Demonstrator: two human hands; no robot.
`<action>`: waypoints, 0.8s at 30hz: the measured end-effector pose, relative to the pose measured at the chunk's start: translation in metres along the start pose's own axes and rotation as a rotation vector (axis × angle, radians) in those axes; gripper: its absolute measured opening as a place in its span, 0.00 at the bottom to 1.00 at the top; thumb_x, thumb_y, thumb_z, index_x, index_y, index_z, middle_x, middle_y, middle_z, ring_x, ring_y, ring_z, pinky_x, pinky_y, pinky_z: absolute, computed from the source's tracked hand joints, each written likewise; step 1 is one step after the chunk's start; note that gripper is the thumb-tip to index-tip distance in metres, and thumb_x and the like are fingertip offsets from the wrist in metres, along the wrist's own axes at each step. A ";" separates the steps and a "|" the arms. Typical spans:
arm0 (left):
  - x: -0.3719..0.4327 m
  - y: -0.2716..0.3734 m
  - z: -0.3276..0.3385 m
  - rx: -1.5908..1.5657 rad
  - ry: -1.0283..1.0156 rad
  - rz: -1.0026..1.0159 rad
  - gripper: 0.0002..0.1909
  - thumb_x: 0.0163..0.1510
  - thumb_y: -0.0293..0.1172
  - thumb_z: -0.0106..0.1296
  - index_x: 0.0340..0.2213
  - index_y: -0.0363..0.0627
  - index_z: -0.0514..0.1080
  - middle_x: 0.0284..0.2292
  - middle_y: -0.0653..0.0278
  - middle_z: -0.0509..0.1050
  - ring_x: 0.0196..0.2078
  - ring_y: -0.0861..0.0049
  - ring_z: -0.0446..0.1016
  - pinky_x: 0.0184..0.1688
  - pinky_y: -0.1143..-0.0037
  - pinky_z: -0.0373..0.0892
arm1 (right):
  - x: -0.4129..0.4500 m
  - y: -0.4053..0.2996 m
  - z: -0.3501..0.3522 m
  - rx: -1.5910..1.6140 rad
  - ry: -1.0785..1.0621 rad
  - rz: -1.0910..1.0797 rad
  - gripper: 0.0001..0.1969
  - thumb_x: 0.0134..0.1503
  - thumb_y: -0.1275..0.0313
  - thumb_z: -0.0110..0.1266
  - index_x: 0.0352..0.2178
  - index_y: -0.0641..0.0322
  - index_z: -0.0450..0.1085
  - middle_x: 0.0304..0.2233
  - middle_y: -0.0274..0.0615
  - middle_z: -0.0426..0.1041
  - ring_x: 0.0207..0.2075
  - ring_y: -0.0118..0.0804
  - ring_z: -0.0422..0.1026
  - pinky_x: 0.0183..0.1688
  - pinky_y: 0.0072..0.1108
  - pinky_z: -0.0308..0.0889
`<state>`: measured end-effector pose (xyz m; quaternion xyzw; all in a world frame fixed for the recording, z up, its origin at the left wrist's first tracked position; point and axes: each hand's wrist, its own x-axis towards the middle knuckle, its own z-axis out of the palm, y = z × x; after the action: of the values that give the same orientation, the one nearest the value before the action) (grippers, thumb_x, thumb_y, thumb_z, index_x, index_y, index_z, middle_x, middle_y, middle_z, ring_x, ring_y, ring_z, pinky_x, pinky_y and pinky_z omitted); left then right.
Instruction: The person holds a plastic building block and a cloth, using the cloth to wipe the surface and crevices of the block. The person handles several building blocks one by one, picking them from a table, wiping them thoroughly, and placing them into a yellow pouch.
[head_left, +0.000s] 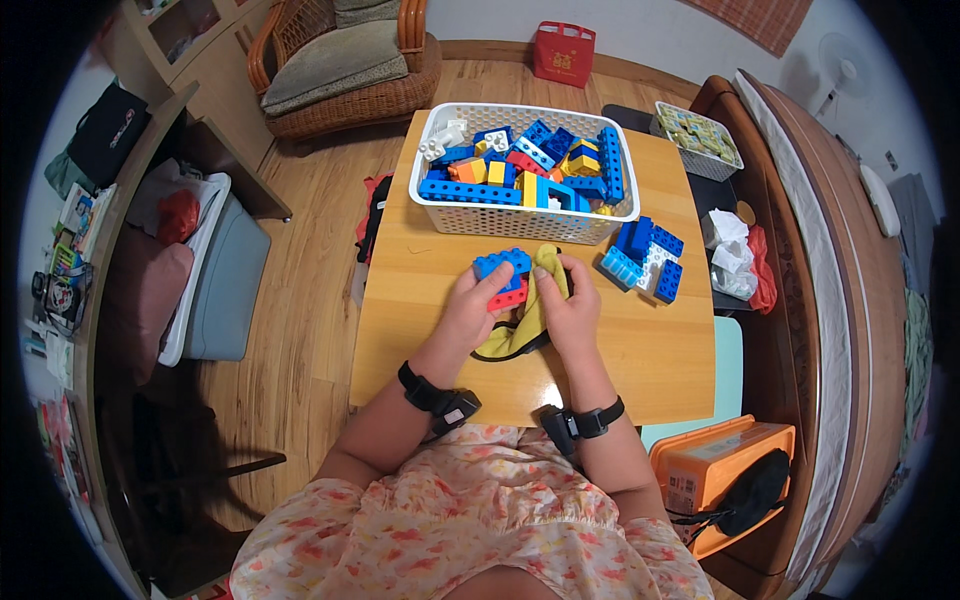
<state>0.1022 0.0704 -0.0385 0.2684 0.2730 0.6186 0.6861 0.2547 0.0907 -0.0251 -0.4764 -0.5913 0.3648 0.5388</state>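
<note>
My left hand (474, 307) holds a few joined toy building blocks (504, 264), blue on top with a red one below. A yellow cloth (534, 319) with a dark edge is pinched between the thumb and fingers of my right hand (568, 300), and it lies against the right side of the blocks. The cloth's lower end hangs down to the wooden table (420, 360). Just beyond my hands stands a white perforated plastic basket (517, 223) full of blue, yellow, red, orange and white blocks. My fingers hide part of the held blocks.
Right of the basket, a built piece of blue and white blocks (660, 259) rests on the table. A mint-green surface (727, 360) and an orange plastic box (720, 465) stand by the table's right side. A wicker armchair (352, 97) stands beyond, at the left.
</note>
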 end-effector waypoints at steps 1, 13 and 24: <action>0.000 0.001 0.000 -0.016 0.023 -0.001 0.22 0.63 0.39 0.49 0.52 0.36 0.64 0.46 0.58 0.73 0.47 0.72 0.74 0.51 0.69 0.71 | 0.001 -0.003 0.000 -0.001 0.001 0.001 0.11 0.56 0.72 0.59 0.40 0.66 0.71 0.35 0.43 0.76 0.37 0.33 0.75 0.40 0.23 0.69; 0.006 -0.009 -0.002 0.198 0.218 0.030 0.24 0.66 0.51 0.39 0.46 0.39 0.67 0.39 0.62 0.74 0.38 0.78 0.76 0.40 0.73 0.75 | -0.007 -0.007 -0.003 0.264 -0.264 0.043 0.13 0.58 0.73 0.58 0.43 0.67 0.70 0.37 0.35 0.74 0.38 0.25 0.71 0.43 0.19 0.67; 0.002 -0.001 -0.005 -0.069 0.007 -0.063 0.29 0.64 0.58 0.36 0.44 0.40 0.68 0.36 0.63 0.74 0.37 0.79 0.74 0.42 0.76 0.72 | -0.007 -0.011 -0.001 0.452 -0.248 0.164 0.13 0.58 0.72 0.58 0.43 0.67 0.70 0.37 0.35 0.74 0.40 0.25 0.71 0.44 0.18 0.67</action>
<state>0.0991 0.0727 -0.0429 0.2337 0.2620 0.6068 0.7131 0.2535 0.0807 -0.0164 -0.3421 -0.5159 0.5855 0.5235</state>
